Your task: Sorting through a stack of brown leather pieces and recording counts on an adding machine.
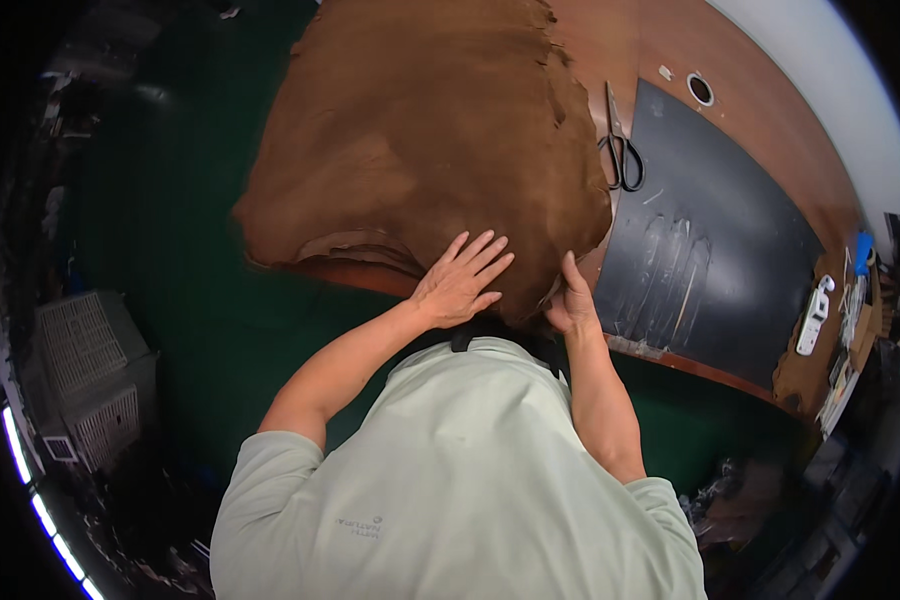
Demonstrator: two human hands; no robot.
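Note:
A large brown leather hide (420, 130) with ragged edges covers the left part of the table, and layers show at its near left edge. Flat on its near part lies my left hand (462, 280), fingers spread. At the near right corner my right hand (572, 300) grips the edge of the leather hide, thumb on top and pointing away from me. The other fingers of that hand are mostly hidden under the edge. Beside the hide's right edge rest black-handled scissors (622, 150), blades pointing away.
A dark cutting mat (705, 240) with pale scuffs lies on the reddish-brown tabletop (750, 100) to the right. A white handheld device (815, 315) and a blue object (863, 254) sit at its far right. Grey plastic crates (85, 350) stand on the green floor (200, 350) at left.

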